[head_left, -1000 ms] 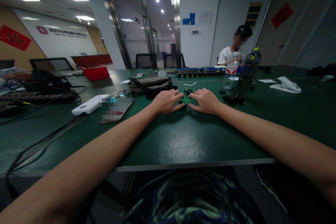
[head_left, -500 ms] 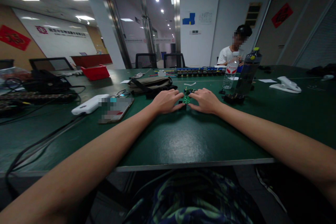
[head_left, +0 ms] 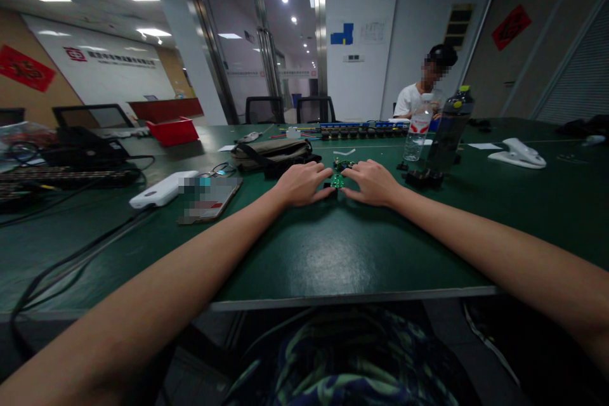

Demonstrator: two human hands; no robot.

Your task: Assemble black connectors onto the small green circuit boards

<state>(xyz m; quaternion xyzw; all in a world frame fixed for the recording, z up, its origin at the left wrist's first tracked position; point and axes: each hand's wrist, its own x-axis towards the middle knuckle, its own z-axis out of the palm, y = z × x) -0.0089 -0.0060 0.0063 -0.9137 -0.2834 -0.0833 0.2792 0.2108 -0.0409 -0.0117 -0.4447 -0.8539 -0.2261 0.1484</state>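
Note:
A small green circuit board (head_left: 337, 181) lies between my two hands, above the green table (head_left: 333, 247). On its left side my left hand (head_left: 304, 183) has thumb and fingers at the board's edge, closed on it and a small black part (head_left: 329, 190). From the right, my right hand (head_left: 370, 183) reaches the same board with its thumb and index finger. More small electronic parts (head_left: 343, 165) show just beyond the board, partly covered by my right fingers.
A grey-brown bag (head_left: 271, 153), a phone (head_left: 216, 198) and a white device (head_left: 162, 190) lie to the left. Right stand a clear bottle (head_left: 415, 136) and a dark bottle (head_left: 450, 133). A person (head_left: 413, 98) sits across the table.

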